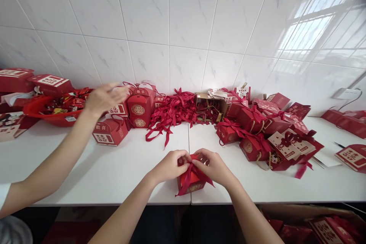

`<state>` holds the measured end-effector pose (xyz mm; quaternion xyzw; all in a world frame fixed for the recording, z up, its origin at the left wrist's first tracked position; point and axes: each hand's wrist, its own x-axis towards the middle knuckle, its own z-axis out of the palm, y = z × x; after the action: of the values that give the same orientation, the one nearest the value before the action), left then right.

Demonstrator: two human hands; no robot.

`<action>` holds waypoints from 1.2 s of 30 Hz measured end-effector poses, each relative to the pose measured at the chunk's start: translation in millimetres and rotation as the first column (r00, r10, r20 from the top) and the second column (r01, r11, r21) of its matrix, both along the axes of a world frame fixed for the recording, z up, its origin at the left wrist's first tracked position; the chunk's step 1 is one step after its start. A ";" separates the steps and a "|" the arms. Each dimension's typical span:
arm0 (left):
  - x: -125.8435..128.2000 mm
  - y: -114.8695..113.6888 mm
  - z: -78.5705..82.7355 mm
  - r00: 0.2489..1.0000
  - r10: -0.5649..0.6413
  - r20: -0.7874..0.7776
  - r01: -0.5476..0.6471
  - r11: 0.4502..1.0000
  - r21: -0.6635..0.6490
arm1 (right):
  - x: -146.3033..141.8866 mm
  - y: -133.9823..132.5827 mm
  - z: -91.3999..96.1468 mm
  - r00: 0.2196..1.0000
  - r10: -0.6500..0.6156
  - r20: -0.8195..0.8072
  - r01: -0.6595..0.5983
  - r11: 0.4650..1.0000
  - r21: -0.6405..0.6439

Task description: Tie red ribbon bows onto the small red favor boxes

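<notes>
A small red gift box point(192, 187) with gold print stands at the table's front edge, right before me. Dark red ribbon point(187, 180) is tied over its top, with tails hanging down the front. My left hand point(173, 166) pinches the ribbon at the top left of the bow. From the other side, my right hand point(214, 166) has its thumb and fingers closed on the ribbon too. Both hands meet over the box top, and the fingertips partly cover the bow.
A co-worker's hand point(105, 99) reaches over red boxes point(110, 131) at the left, near a red basin point(57, 120) of sweets. Loose ribbons point(178, 106) lie mid-table beside an open carton point(211, 106). Ribboned boxes point(254, 146) are piled right. Below, a cardboard box point(291, 210) holds more.
</notes>
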<state>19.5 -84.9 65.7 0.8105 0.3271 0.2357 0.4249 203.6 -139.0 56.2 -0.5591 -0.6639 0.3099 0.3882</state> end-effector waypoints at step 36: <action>-7.1 28.6 8.4 0.953 -0.135 -0.273 0.180 0.972 0.149 | 14.9 -0.1 -12.7 0.873 0.185 0.452 -0.336 0.899 0.281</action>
<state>12.4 -56.2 74.1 0.8916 0.2926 0.1195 0.3242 218.5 -139.1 43.5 -0.4373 -0.8454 0.1110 0.2858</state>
